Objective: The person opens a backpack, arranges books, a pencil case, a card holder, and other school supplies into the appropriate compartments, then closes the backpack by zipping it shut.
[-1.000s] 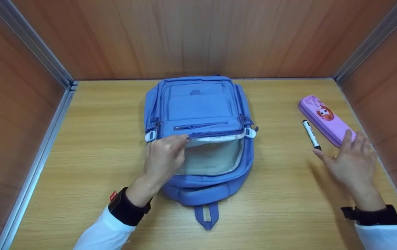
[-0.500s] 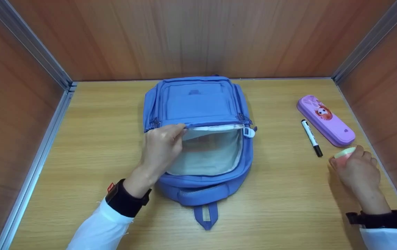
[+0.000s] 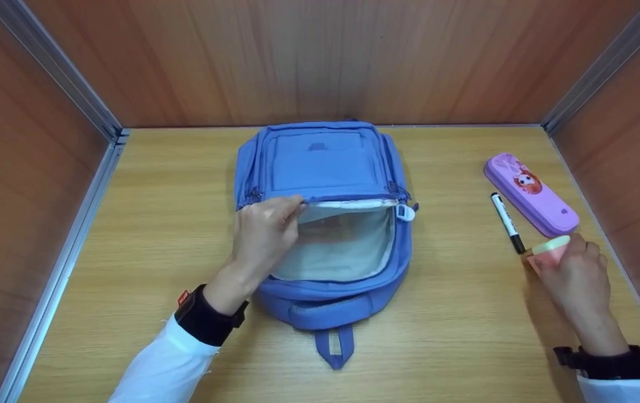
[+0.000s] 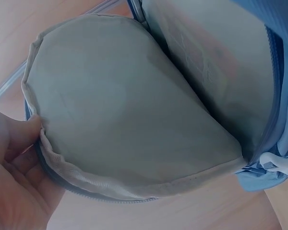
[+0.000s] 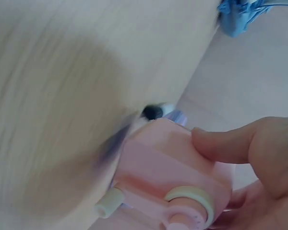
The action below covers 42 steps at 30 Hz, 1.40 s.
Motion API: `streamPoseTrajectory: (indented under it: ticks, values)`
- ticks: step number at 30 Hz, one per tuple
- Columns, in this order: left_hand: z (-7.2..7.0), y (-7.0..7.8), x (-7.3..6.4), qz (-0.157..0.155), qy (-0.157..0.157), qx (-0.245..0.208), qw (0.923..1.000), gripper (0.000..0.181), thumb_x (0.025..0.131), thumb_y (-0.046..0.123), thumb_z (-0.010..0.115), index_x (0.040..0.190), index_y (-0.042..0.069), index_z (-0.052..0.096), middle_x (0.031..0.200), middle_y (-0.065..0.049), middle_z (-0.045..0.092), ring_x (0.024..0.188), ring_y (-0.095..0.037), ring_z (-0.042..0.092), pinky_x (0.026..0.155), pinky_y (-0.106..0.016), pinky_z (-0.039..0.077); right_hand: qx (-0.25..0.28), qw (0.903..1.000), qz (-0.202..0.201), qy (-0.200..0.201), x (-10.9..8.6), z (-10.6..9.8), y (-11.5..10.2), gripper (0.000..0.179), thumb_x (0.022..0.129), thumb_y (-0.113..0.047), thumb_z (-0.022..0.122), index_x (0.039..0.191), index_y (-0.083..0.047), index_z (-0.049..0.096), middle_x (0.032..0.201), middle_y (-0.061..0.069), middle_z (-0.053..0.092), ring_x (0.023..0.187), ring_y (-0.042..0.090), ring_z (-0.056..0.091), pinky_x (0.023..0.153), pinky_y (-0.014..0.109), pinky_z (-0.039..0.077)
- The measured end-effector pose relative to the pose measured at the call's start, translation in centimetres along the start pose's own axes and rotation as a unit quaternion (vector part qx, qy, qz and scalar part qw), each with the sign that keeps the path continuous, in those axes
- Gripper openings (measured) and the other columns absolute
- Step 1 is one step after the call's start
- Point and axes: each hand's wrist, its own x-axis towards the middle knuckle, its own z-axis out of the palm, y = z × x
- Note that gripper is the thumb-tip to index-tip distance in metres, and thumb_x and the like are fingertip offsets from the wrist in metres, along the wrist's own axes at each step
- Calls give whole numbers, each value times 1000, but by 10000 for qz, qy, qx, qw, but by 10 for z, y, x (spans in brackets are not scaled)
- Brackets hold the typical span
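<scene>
A blue backpack (image 3: 320, 168) lies on the table with its front flap unzipped, the pale lining showing. My left hand (image 3: 267, 232) pinches the flap's edge between thumb and fingers and holds it raised. In the left wrist view, the flap lining (image 4: 110, 105) stands away from the compartment. At the right, my right hand (image 3: 583, 277) grips a pink crank pencil sharpener (image 5: 158, 148) with pale green parts; its thumb lies on the body. The sharpener is just in front of a purple pencil case (image 3: 532, 196) and a white marker with a black cap (image 3: 507, 223).
Wood-look panels (image 3: 320, 61) with grey metal corner strips wall the table (image 3: 169, 224) at the back and both sides. The right panel stands close beside the pencil case and my right hand. The backpack's top loop (image 3: 335, 350) points toward me.
My right hand, earlier spread over the pencil case's near end, has drawn back and taken hold of the sharpener, then shifted it slightly left. My left hand has lifted the flap farther back.
</scene>
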Motion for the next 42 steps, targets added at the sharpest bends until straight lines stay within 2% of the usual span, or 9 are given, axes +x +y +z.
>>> streamPoseTrajectory:
  ticks: [5, 10, 14, 19, 22, 27, 30, 38, 42]
  values:
    - [2, -1, -3, -41, 31, 41, 10000, 5, 94, 6, 73, 90, 3, 76, 54, -3, 52, 45, -8, 30, 39, -24, 27, 441, 9941, -717, 687, -3, 2, -27, 77, 78, -3, 88, 136, 18, 42, 113, 39, 50, 100, 53, 47, 74, 64, 43]
    - [2, 0, -3, 67, 120, 43, 9999, 7, 95, 7, 72, 90, 3, 76, 55, -4, 55, 44, -9, 33, 38, -26, 29, 1014, 9780, -1466, 1084, -2, 11, -58, 67, 73, 9, 84, 130, 15, 49, 115, 36, 54, 105, 51, 50, 85, 63, 41]
    - [0, 1, -1, 159, 222, 53, 9996, 7, 95, 7, 72, 92, 2, 76, 63, -7, 66, 42, -13, 44, 36, -27, 34, 1449, 9540, -2265, 1326, -1, 20, -86, 63, 66, 15, 80, 124, 15, 54, 114, 33, 59, 106, 47, 55, 89, 57, 44]
    - [0, 2, 1, 249, 401, 99, 9988, 7, 95, 7, 72, 96, 3, 78, 71, -9, 72, 44, -17, 54, 37, -26, 37, 1331, 9305, -3252, 1033, -7, 35, -126, 71, 62, 13, 87, 126, 9, 56, 120, 26, 62, 112, 40, 59, 96, 53, 50]
    - [2, 3, 2, 259, 485, 131, 9984, 8, 95, 7, 72, 96, 3, 79, 72, -9, 72, 47, -18, 58, 37, -25, 37, 1265, 9091, -3874, 859, -10, 47, -148, 76, 60, 10, 90, 129, 6, 58, 125, 22, 64, 116, 38, 60, 101, 49, 50]
    - [5, 3, 1, 282, 586, 217, 9977, 7, 94, 9, 73, 94, 5, 79, 64, -6, 68, 41, -14, 48, 35, -25, 31, 1414, 8619, -4804, 793, -12, 71, -175, 73, 63, 10, 89, 130, 6, 60, 133, 20, 64, 123, 37, 60, 106, 47, 48]
    - [4, 3, 0, 352, 640, 286, 9969, 7, 95, 10, 73, 93, 6, 78, 59, -4, 63, 39, -12, 40, 34, -25, 28, 1368, 8437, -5118, 866, -10, 84, -191, 64, 69, 10, 84, 128, 4, 61, 134, 18, 65, 124, 37, 59, 101, 51, 50]
    - [5, 4, 0, 417, 641, 332, 9965, 7, 95, 10, 73, 91, 6, 77, 60, -3, 63, 40, -14, 44, 34, -26, 31, 618, 8352, -5237, 1559, -2, 104, -216, 36, 82, 0, 73, 118, 0, 65, 119, 13, 70, 95, 33, 62, 69, 41, 51]
    - [5, 4, -2, 460, 631, 346, 9963, 7, 95, 9, 72, 91, 6, 76, 65, -4, 68, 43, -17, 54, 34, -27, 35, 629, 8414, -5148, 1516, 4, 112, -223, 32, 82, 7, 72, 112, 4, 60, 117, 19, 64, 87, 33, 61, 67, 41, 56]
